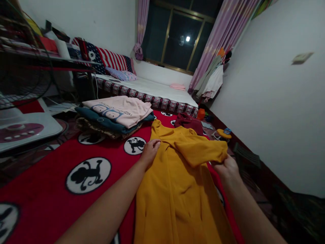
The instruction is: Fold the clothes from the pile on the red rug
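Note:
A long yellow dress (175, 189) lies spread out in front of me on the red blanket (50, 176) with monkey prints. My right hand (226, 166) is closed on the cuff of its right-side sleeve, which stretches across the upper part of the dress and is slightly raised. At the opposite edge, just below the shoulder, my left hand (151, 150) has its fingers pinched on the cloth. Beyond the left hand sits a stack of folded clothes, with a pink shirt (124, 108) on top and a teal garment (101, 118) under it.
Past the dress's collar lies a dark red folded garment (189, 122). A bed (152, 89) stands below the window. On the left are a white appliance (30, 128) and a cluttered desk (73, 61). A yellow stool (223, 134) is near the right wall.

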The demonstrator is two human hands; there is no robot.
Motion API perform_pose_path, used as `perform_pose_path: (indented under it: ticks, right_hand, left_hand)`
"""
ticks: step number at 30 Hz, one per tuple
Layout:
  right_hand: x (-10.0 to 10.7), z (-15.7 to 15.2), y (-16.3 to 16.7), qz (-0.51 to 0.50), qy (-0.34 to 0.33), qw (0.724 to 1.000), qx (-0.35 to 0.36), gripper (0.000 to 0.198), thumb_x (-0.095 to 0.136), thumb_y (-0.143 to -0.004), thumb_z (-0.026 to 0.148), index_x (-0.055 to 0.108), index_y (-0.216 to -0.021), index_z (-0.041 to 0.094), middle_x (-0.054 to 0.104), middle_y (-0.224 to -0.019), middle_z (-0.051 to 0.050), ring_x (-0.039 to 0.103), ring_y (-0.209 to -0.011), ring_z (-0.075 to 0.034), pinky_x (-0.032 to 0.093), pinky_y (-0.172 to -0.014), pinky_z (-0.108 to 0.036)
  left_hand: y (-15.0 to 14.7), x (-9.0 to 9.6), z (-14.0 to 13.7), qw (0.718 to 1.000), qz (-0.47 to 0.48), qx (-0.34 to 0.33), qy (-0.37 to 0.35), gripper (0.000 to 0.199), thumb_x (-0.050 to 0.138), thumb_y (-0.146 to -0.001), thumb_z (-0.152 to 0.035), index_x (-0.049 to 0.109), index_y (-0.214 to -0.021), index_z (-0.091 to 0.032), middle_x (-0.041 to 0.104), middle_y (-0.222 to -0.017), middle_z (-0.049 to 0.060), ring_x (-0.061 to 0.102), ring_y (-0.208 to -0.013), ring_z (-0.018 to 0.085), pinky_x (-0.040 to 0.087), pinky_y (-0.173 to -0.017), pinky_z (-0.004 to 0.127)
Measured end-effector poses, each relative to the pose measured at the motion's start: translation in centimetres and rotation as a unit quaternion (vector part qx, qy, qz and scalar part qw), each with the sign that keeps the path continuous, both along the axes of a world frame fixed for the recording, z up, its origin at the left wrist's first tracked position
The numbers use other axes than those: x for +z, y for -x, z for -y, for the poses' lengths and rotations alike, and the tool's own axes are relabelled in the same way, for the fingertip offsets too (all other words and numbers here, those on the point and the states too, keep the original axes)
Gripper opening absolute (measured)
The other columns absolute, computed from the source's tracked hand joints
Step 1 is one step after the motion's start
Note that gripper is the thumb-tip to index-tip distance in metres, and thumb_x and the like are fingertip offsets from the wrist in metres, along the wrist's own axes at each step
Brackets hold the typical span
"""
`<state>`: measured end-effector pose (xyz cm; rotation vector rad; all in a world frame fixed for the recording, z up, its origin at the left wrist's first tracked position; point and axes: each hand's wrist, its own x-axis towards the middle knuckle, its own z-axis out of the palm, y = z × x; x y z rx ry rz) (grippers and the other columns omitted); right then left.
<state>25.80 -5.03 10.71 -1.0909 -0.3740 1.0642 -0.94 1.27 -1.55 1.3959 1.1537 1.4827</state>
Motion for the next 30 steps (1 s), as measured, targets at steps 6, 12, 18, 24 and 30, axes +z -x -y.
perform_pose_path:
  ticks: [6,12,18,24,30]
  right_hand:
    - [7.1,0.7,2.7,-0.077,-0.143,0.987,0.012,0.042,0.023,-0.095,0.013,0.063,-0.105,0.021,0.071,-0.079,0.000,0.066,-0.064,-0.011,0.055,-0.064,-0.024]
    - [5.2,7.1,8.4,0.202,-0.136,0.864,0.440,0.018,0.061,-0.085,0.033,0.068,-0.085,0.017,0.070,-0.080,-0.002,0.066,-0.072,-0.014,0.053,-0.073,-0.025]
    - [-0.9,6.6,10.6,0.450,-0.063,0.708,0.540,0.037,0.049,-0.091,0.047,0.065,-0.082,0.014,0.068,-0.080,-0.006,0.063,-0.076,-0.016,0.048,-0.072,-0.027]
    - [-8.7,2.7,11.8,0.655,-0.181,0.669,0.301,0.006,0.058,-0.082,0.019,0.061,-0.077,0.018,0.062,-0.084,-0.003,0.055,-0.080,-0.014,0.042,-0.074,-0.026]
    - [-10.2,2.9,11.6,0.642,-0.234,0.673,0.283,0.006,0.056,-0.083,0.018,0.061,-0.080,0.019,0.060,-0.089,-0.004,0.055,-0.085,-0.015,0.041,-0.078,-0.028]
  left_hand:
    - [0.3,0.0,-0.1,1.000,0.017,-0.006,0.015,0.040,0.048,-0.088,-0.047,0.067,-0.102,-0.015,0.070,-0.100,0.012,0.066,-0.094,0.023,0.052,-0.085,0.036]
    - [1.2,0.4,-0.5,0.978,0.189,-0.014,0.090,0.052,0.043,-0.088,-0.057,0.058,-0.111,-0.014,0.068,-0.101,0.013,0.068,-0.090,0.019,0.053,-0.083,0.032]
    - [1.4,0.5,-0.7,0.974,0.206,-0.018,0.097,0.049,0.049,-0.085,-0.057,0.059,-0.108,-0.014,0.068,-0.100,0.013,0.069,-0.089,0.018,0.053,-0.084,0.031]
    - [0.8,0.3,-0.3,0.991,0.114,0.004,0.064,0.033,0.060,-0.080,-0.038,0.062,-0.102,-0.013,0.069,-0.097,0.012,0.068,-0.087,0.018,0.053,-0.082,0.032]
    - [-0.3,1.1,-2.3,0.999,-0.020,0.017,0.047,0.025,0.060,-0.075,-0.018,0.066,-0.099,-0.014,0.071,-0.088,0.010,0.067,-0.075,0.019,0.053,-0.068,0.030]
